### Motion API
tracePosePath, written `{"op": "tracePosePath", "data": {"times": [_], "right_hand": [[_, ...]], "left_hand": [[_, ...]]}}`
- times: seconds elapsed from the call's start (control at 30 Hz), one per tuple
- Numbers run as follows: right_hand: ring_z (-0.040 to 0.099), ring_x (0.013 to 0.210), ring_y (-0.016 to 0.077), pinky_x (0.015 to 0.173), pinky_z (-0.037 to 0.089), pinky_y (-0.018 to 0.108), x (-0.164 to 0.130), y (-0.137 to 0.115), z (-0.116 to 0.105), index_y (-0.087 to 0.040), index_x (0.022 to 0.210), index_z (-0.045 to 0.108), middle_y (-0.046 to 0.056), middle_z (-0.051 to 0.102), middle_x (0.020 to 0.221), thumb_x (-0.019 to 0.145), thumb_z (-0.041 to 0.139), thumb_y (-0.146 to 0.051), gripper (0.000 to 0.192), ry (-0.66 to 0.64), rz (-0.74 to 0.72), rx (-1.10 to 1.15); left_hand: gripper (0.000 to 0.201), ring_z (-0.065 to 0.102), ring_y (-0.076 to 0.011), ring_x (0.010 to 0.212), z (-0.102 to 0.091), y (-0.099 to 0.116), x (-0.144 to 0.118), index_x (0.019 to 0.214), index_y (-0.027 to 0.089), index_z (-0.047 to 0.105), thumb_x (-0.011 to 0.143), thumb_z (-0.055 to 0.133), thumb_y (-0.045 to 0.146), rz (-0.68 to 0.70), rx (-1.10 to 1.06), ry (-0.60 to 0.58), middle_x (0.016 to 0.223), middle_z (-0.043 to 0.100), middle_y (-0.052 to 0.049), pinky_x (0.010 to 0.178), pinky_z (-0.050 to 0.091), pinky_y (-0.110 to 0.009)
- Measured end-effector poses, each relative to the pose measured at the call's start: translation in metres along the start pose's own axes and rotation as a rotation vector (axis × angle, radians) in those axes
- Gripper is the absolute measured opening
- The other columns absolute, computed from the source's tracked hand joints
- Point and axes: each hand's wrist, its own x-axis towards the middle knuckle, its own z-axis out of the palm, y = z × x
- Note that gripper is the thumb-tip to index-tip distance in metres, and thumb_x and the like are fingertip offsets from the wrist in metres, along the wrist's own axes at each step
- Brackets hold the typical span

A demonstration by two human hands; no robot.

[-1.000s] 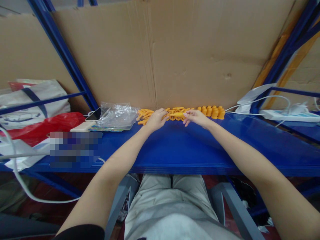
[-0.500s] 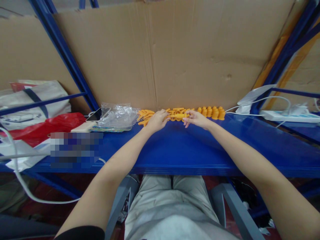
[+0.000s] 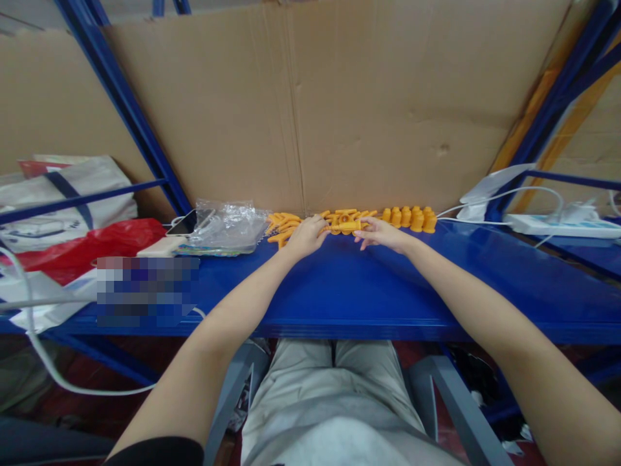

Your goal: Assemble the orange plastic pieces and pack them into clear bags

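I have both hands out at the far edge of the blue worktop (image 3: 339, 291), right against the cardboard sheet (image 3: 339, 103) that stands behind it. My left hand (image 3: 305, 237) rests palm down with its fingers curled onto a loose heap of small orange plastic pieces (image 3: 345, 222); the fingertips touch the heap, but I cannot tell whether they have actually closed on any one piece. My right hand (image 3: 383, 233) comes in from the other side, fingers pointing left, and pinches the end of an orange rod-like piece (image 3: 350, 225) that lies across the heap between the two hands. More of the same orange pieces spill out to the left of my left hand as a second small pile (image 3: 282, 223). Just to the right of my right hand, a row of orange bell-shaped caps (image 3: 411, 217) stands upright along the cardboard, touching one another. Further left on the worktop sits a crumpled clear plastic bag (image 3: 224, 226) with a phone (image 3: 183, 223) tucked at its edge, then a red bag (image 3: 92, 243). Off to the right lie a white power strip (image 3: 557, 224) and a white cable (image 3: 504, 194) looping toward the caps. My knees in light trousers (image 3: 334, 395) show below the worktop.
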Motion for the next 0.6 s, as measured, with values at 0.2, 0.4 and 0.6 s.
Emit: {"op": "tracePosePath", "data": {"times": [0.2, 0.4, 0.6], "right_hand": [[0.062, 0.048, 0.0097, 0.054, 0.050, 0.021, 0.0019, 0.0035, 0.0014, -0.018, 0.095, 0.056, -0.001, 0.069, 0.064, 0.091, 0.068, -0.029, 0.016, 0.010, -0.022, 0.018], [0.061, 0.048, 0.0082, 0.051, 0.044, 0.019, 0.0001, -0.0003, -0.0013, -0.015, 0.071, 0.057, 0.004, 0.068, 0.061, 0.097, 0.054, -0.048, 0.043, 0.020, 0.072, -0.095], [0.064, 0.057, 0.0087, 0.057, 0.052, 0.020, 0.0045, 0.0071, -0.0075, -0.018, 0.103, 0.065, 0.005, 0.073, 0.089, 0.086, 0.074, -0.031, 0.023, 0.002, 0.026, -0.032]], "left_hand": [[0.011, 0.065, -0.0226, 0.090, -0.0018, 0.0011, -0.0013, 0.091, 0.015, 0.067, 0.092, 0.058, 0.021, 0.026, 0.018, -0.019, 0.093, 0.068, -0.010, 0.082, 0.053, -0.036], [0.011, 0.066, -0.0226, 0.092, -0.0042, 0.0052, -0.0004, 0.093, 0.014, 0.067, 0.092, 0.058, 0.020, 0.013, 0.040, -0.046, 0.097, 0.069, -0.011, 0.083, 0.052, -0.035], [0.012, 0.066, -0.0221, 0.091, -0.0051, 0.0045, 0.0009, 0.092, 0.014, 0.068, 0.092, 0.059, 0.022, 0.006, 0.023, -0.049, 0.096, 0.069, -0.011, 0.080, 0.052, -0.033]]}}
